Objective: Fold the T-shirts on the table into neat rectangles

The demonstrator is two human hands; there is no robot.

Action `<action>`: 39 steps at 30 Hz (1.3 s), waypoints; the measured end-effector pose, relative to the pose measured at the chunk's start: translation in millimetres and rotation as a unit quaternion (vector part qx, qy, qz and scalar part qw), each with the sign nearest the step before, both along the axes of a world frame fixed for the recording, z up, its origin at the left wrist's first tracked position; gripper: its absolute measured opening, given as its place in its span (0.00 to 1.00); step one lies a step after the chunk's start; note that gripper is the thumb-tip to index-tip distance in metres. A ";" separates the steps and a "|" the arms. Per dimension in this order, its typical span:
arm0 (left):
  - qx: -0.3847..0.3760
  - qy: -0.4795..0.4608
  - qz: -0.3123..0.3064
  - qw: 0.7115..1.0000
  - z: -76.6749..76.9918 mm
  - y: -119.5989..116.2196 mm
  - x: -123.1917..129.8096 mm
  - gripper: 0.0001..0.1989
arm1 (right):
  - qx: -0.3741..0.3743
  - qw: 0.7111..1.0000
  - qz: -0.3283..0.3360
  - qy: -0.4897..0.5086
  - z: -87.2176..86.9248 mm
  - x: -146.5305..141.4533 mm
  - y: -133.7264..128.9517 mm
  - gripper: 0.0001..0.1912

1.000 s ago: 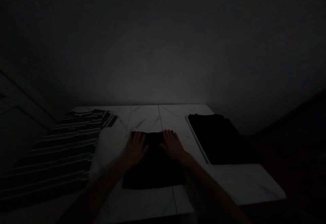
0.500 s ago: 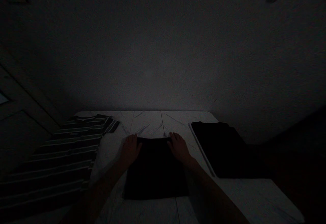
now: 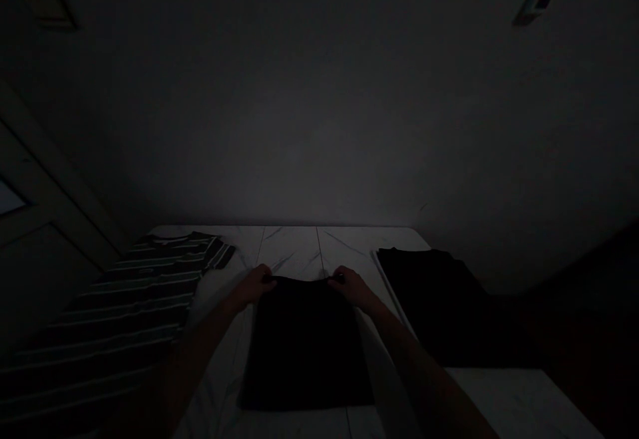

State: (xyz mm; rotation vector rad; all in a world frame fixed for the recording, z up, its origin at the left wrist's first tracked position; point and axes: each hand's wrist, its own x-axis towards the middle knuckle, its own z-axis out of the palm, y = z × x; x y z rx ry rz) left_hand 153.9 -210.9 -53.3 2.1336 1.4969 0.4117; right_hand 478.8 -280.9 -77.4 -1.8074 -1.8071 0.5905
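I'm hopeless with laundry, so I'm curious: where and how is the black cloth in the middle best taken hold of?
Probably by the two far corners, one per hand, from the left and right sides, thumbs on top. The black cloth spreads out as a rough rectangle, its far edge dipping slightly between the left hand and right hand, which pinch that edge near its ends.

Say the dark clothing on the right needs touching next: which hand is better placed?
Probably the right hand: it pinches the far right corner of the black cloth, on the side nearer the dark clothing. The left hand pinches the far left corner, nearer the striped shirt.
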 end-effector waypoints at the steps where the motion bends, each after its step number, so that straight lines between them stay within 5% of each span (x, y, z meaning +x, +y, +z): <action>1: -0.002 -0.035 0.014 0.999 0.0 5.7 -1.2 0.13 | 0.018 0.999 -0.002 0.035 -0.2 0.7 6.5 0.11; 5: 0.010 -0.124 0.089 0.988 -0.8 44.4 1.6 0.16 | 0.055 0.995 -0.059 0.052 4.4 -1.1 44.4 0.11; 10: 0.100 -0.089 0.134 0.982 -4.3 79.5 19.6 0.16 | 0.063 0.986 -0.152 0.017 10.9 -13.7 76.8 0.22; 13: 0.143 -0.073 0.059 0.985 -16.8 66.5 35.6 0.18 | 0.095 0.987 -0.128 -0.034 7.9 -32.6 72.5 0.25; 18: 0.251 0.117 -0.146 0.950 -44.2 27.5 57.9 0.23 | 0.095 0.971 0.092 -0.199 -5.3 -67.5 56.2 0.27; 25: 0.249 0.219 -0.156 0.930 -35.7 16.6 58.2 0.26 | 0.028 0.962 0.109 -0.248 -1.9 -69.4 51.0 0.34; 39: 0.224 0.171 -0.149 0.948 -36.0 -43.6 20.3 0.26 | 0.065 0.971 0.128 -0.191 -9.3 -81.5 -16.5 0.33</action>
